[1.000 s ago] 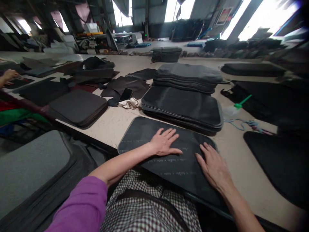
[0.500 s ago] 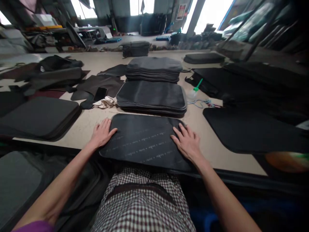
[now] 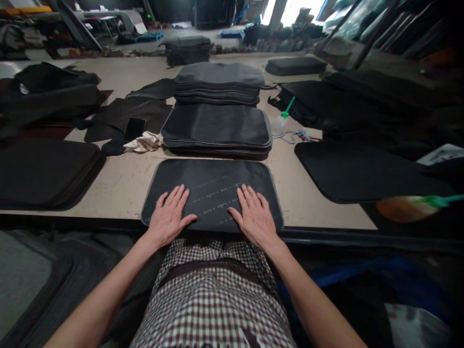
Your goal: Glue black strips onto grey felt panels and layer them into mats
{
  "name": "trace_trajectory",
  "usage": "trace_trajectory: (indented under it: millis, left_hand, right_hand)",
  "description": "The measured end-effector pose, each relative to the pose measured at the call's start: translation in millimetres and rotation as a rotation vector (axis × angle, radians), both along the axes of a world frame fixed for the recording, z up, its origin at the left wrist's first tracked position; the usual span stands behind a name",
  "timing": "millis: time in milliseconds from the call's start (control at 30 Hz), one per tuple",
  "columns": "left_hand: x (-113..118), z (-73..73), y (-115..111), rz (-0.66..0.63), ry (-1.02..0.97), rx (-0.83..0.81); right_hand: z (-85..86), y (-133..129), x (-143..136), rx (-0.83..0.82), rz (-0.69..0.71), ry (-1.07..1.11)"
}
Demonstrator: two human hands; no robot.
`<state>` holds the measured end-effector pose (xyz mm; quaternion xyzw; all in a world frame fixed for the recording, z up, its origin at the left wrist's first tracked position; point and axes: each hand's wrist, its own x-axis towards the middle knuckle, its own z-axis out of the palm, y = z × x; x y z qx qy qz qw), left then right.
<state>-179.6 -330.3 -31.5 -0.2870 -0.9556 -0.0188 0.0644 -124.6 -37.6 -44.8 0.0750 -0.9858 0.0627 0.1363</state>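
A black rounded panel point(image 3: 212, 174) with faint printed lettering lies flat at the table's front edge. My left hand point(image 3: 169, 215) rests on its left part, fingers spread, holding nothing. On the right part lies my right hand point(image 3: 254, 212), palm down with the fingers apart, also holding nothing. Just behind the panel is a stack of similar black panels point(image 3: 217, 125), with another grey-black stack point(image 3: 219, 79) farther back.
Black panel stacks lie at left point(image 3: 47, 169) and right point(image 3: 362, 169). A phone point(image 3: 135, 129), a crumpled cloth point(image 3: 144, 142) and a green-tipped bottle point(image 3: 281, 122) flank the middle stack. An orange-brown bottle point(image 3: 406, 209) lies at the right front.
Both hands have moved inward from the panel's side edges onto its surface. The panel now lies straighter along the table edge. The view has tilted downward.
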Motion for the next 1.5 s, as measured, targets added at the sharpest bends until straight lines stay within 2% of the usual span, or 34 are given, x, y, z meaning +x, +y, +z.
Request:
trace_trajectory:
  millis: [267,333,400,533,633,733,867,967,1067,1233,1300,1367,1500]
  left_hand:
    - [-4,-13.1,-93,0.266,0.019,-0.021]
    - [-16,-8.9,-109,0.314,0.01,0.012]
    - [-39,2.7,-115,0.328,-0.011,0.08]
    - [-111,37.0,-99,0.211,-0.132,0.277]
    - [-166,52.5,-74,0.096,-0.215,0.281]
    - [-204,52.1,-57,0.016,-0.282,0.208]
    - [-228,43.1,-51,0.011,-0.307,0.194]
    - [-237,42.8,-50,0.036,-0.363,0.208]
    - [-242,48.7,-47,0.064,-0.458,0.249]
    - [-234,62.2,-45,0.098,-0.646,0.371]
    - [-225,65.3,-51,0.124,-0.698,0.439]
    - [-211,65.3,-63,0.209,-0.784,0.6]
    - [-165,56.3,-90,0.413,-0.901,0.914]
  right_hand:
    - [-17.0,74,15,0.021,-0.205,0.041]
    - [-17.5,96,8,0.02,-0.245,0.048]
    - [-10.5,116,-8,0.001,-0.222,0.028]
    - [18.0,137,-65,-0.14,-0.056,-0.041]
    - [34.1,139,-110,-0.213,0.004,-0.157]
    - [38.4,140,-139,-0.2,0.007,-0.239]
    - [36.2,144,-157,-0.215,-0.016,-0.312]
    - [37.5,145,-165,-0.273,-0.052,-0.393]
    - [43.0,145,-174,-0.363,-0.091,-0.481]
    - [50.9,141,-174,-0.589,-0.129,-0.535]
    - [50.6,140,-164,-0.729,-0.131,-0.526]
    - [48.9,139,-148,-0.887,-0.128,-0.512]
    - [45.6,138,-98,-1.138,-0.132,-0.494]
